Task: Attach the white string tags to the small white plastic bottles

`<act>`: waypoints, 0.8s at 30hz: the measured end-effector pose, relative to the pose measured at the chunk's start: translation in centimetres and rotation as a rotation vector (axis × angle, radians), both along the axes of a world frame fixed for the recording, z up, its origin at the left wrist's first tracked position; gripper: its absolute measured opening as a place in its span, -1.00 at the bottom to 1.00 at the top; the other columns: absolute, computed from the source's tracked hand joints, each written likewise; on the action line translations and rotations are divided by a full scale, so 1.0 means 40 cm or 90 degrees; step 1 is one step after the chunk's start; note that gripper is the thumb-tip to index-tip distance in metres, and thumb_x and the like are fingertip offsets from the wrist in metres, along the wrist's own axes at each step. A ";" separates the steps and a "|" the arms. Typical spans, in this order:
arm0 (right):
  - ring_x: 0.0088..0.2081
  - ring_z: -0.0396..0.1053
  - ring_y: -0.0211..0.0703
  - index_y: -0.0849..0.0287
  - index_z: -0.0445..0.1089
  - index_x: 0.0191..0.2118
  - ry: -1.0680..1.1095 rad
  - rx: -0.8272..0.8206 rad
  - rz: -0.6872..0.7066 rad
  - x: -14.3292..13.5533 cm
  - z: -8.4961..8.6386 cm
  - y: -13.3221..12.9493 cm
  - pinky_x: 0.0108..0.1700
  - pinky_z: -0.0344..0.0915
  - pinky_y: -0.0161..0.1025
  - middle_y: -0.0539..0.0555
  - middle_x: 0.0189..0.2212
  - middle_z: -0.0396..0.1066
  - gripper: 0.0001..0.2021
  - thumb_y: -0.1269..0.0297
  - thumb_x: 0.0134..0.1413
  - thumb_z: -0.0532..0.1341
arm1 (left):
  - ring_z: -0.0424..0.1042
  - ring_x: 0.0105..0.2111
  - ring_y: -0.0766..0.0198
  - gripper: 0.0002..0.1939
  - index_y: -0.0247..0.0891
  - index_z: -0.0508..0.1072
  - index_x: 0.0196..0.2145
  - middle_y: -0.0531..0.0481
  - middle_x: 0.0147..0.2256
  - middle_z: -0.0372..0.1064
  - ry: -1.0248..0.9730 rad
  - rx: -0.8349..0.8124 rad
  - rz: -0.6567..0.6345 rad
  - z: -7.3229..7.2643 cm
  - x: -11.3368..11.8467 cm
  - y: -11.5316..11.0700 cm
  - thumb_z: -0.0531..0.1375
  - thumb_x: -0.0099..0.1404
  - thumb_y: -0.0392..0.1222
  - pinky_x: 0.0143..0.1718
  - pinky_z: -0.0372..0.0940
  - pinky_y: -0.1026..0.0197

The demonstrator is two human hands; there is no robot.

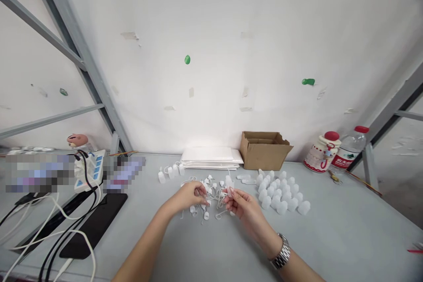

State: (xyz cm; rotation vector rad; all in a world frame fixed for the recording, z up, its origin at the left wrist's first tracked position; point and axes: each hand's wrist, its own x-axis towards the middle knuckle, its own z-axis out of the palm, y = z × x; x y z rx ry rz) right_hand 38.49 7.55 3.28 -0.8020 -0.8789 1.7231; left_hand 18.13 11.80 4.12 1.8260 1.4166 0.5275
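One white wall [211,97] is fronted by a grey table [201,251], where an open cardboard box [266,156] is set beside a white stack [208,156]. Clustered translucent bottles [282,207] are placed nearer. The left hand [187,194] is lowered to loose white caps [206,216]; whether its fingers are closed cannot be told. One small translucent bottle [229,185] is clamped between the right hand's [246,208] fingers, above the table.
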 end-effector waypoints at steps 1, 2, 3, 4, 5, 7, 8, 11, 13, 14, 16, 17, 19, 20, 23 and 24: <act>-0.52 0.28 -0.32 0.25 0.47 -0.37 0.002 -0.002 0.003 0.000 -0.002 0.000 -0.39 0.18 -0.34 0.04 -0.52 0.42 -0.71 0.09 -0.15 0.31 | 0.31 -0.39 0.21 -0.65 -0.26 0.46 -0.44 0.01 -0.41 0.36 0.023 0.001 -0.024 -0.008 -0.003 0.000 0.31 -0.21 -0.01 -0.39 0.17 0.25; -0.52 0.28 -0.33 0.24 0.47 -0.37 0.002 -0.002 0.007 -0.001 -0.004 0.000 -0.39 0.18 -0.34 0.04 -0.53 0.43 -0.71 0.10 -0.14 0.31 | 0.30 -0.39 0.21 -0.65 -0.25 0.46 -0.44 0.02 -0.40 0.34 0.038 0.015 -0.034 -0.017 -0.002 0.000 0.32 -0.22 -0.03 -0.40 0.16 0.26; -0.52 0.28 -0.32 0.24 0.47 -0.38 0.002 -0.001 0.010 -0.002 -0.006 0.000 -0.38 0.19 -0.34 0.04 -0.52 0.43 -0.72 0.10 -0.13 0.31 | 0.30 -0.38 0.21 -0.68 -0.24 0.46 -0.44 0.02 -0.40 0.33 0.048 0.037 -0.038 -0.025 0.001 -0.001 0.32 -0.21 -0.05 -0.40 0.15 0.26; -0.51 0.29 -0.32 0.24 0.47 -0.38 0.001 0.000 0.013 -0.002 -0.008 -0.001 -0.37 0.19 -0.33 0.05 -0.52 0.43 -0.73 0.11 -0.12 0.30 | 0.29 -0.38 0.20 -0.71 -0.23 0.46 -0.45 0.01 -0.40 0.32 0.054 0.059 -0.039 -0.033 0.005 -0.002 0.31 -0.18 -0.07 -0.39 0.14 0.26; -0.51 0.29 -0.32 0.24 0.47 -0.38 0.000 0.001 0.014 -0.003 -0.010 -0.001 -0.36 0.19 -0.33 0.05 -0.52 0.43 -0.74 0.11 -0.11 0.30 | 0.29 -0.37 0.19 -0.74 -0.23 0.46 -0.46 0.01 -0.41 0.32 0.059 0.077 -0.037 -0.039 0.010 -0.003 0.30 -0.16 -0.09 -0.38 0.14 0.25; -0.51 0.30 -0.30 0.24 0.47 -0.38 -0.006 0.000 0.012 -0.003 -0.012 -0.001 -0.36 0.20 -0.32 0.05 -0.52 0.43 -0.73 0.11 -0.10 0.29 | 0.29 -0.33 0.15 -0.80 -0.21 0.46 -0.47 0.00 -0.41 0.32 0.064 0.102 -0.037 -0.048 0.018 -0.005 0.28 -0.12 -0.11 -0.36 0.13 0.24; -0.51 0.30 -0.29 0.24 0.47 -0.38 -0.011 -0.003 0.011 -0.003 -0.012 -0.001 -0.36 0.20 -0.31 0.05 -0.52 0.43 -0.73 0.10 -0.11 0.29 | 0.29 -0.31 0.14 -0.82 -0.20 0.46 -0.48 0.00 -0.41 0.32 0.067 0.109 -0.036 -0.050 0.021 -0.006 0.28 -0.11 -0.12 -0.34 0.13 0.23; -0.51 0.30 -0.28 0.25 0.47 -0.37 -0.022 -0.008 0.010 -0.002 -0.012 -0.001 -0.36 0.21 -0.29 0.05 -0.52 0.43 -0.71 0.10 -0.11 0.29 | 0.29 -0.27 0.12 -0.85 -0.19 0.46 -0.46 -0.01 -0.39 0.32 0.073 0.129 -0.034 -0.052 0.027 -0.011 0.25 -0.06 -0.12 -0.31 0.13 0.22; -0.51 0.30 -0.28 0.25 0.46 -0.36 -0.027 -0.004 0.011 -0.002 -0.013 -0.001 -0.36 0.20 -0.29 0.05 -0.53 0.43 -0.71 0.10 -0.10 0.28 | 0.29 -0.26 0.11 -0.86 -0.19 0.45 -0.44 -0.03 -0.37 0.33 0.078 0.147 -0.039 -0.051 0.031 -0.015 0.21 0.00 -0.12 -0.28 0.14 0.21; -0.51 0.30 -0.28 0.25 0.46 -0.36 -0.029 0.000 0.012 -0.001 -0.014 -0.001 -0.36 0.20 -0.29 0.05 -0.52 0.43 -0.71 0.09 -0.10 0.28 | 0.29 -0.25 0.11 -0.86 -0.19 0.45 -0.43 -0.03 -0.36 0.33 0.082 0.159 -0.043 -0.049 0.034 -0.018 0.19 0.03 -0.11 -0.28 0.14 0.20; -0.50 0.30 -0.28 0.25 0.46 -0.36 -0.036 0.005 0.011 -0.001 -0.016 -0.001 -0.36 0.20 -0.30 0.05 -0.52 0.43 -0.71 0.08 -0.10 0.28 | 0.29 -0.24 0.11 -0.86 -0.20 0.43 -0.43 -0.05 -0.35 0.34 0.085 0.185 -0.049 -0.044 0.037 -0.021 0.15 0.08 -0.11 -0.26 0.14 0.19; -0.50 0.30 -0.28 0.25 0.46 -0.36 -0.040 0.007 0.008 -0.001 -0.016 -0.001 -0.36 0.20 -0.30 0.05 -0.52 0.43 -0.70 0.07 -0.10 0.28 | 0.29 -0.24 0.11 -0.85 -0.20 0.43 -0.44 -0.05 -0.35 0.34 0.083 0.195 -0.047 -0.040 0.038 -0.022 0.14 0.09 -0.10 -0.27 0.15 0.19; -0.51 0.30 -0.28 0.25 0.46 -0.37 -0.046 0.003 0.002 0.000 -0.017 -0.001 -0.37 0.20 -0.30 0.04 -0.53 0.43 -0.69 0.06 -0.12 0.28 | 0.31 -0.26 0.12 -0.83 -0.21 0.41 -0.44 -0.06 -0.36 0.35 0.064 0.202 -0.025 -0.029 0.039 -0.023 0.13 0.10 -0.08 -0.28 0.15 0.19; -0.52 0.30 -0.28 0.25 0.46 -0.37 -0.047 0.000 -0.002 0.000 -0.016 -0.001 -0.38 0.19 -0.30 0.04 -0.54 0.43 -0.68 0.05 -0.12 0.28 | 0.32 -0.28 0.13 -0.83 -0.21 0.41 -0.43 -0.05 -0.37 0.36 0.045 0.199 -0.010 -0.024 0.039 -0.023 0.13 0.10 -0.07 -0.29 0.16 0.19; -0.54 0.30 -0.29 0.26 0.45 -0.40 -0.047 -0.008 -0.015 0.000 -0.013 0.001 -0.40 0.19 -0.31 0.04 -0.56 0.43 -0.67 0.04 -0.15 0.29 | 0.34 -0.34 0.19 -0.81 -0.21 0.39 -0.42 -0.02 -0.38 0.40 -0.042 0.169 0.037 -0.010 0.041 -0.023 0.12 0.11 -0.05 -0.32 0.18 0.21; -0.55 0.30 -0.29 0.26 0.45 -0.40 -0.047 -0.009 -0.018 -0.001 -0.011 0.002 -0.41 0.19 -0.31 0.04 -0.56 0.43 -0.66 0.03 -0.16 0.29 | 0.35 -0.36 0.21 -0.81 -0.21 0.38 -0.41 -0.02 -0.38 0.41 -0.075 0.154 0.046 -0.008 0.043 -0.023 0.13 0.10 -0.05 -0.34 0.18 0.22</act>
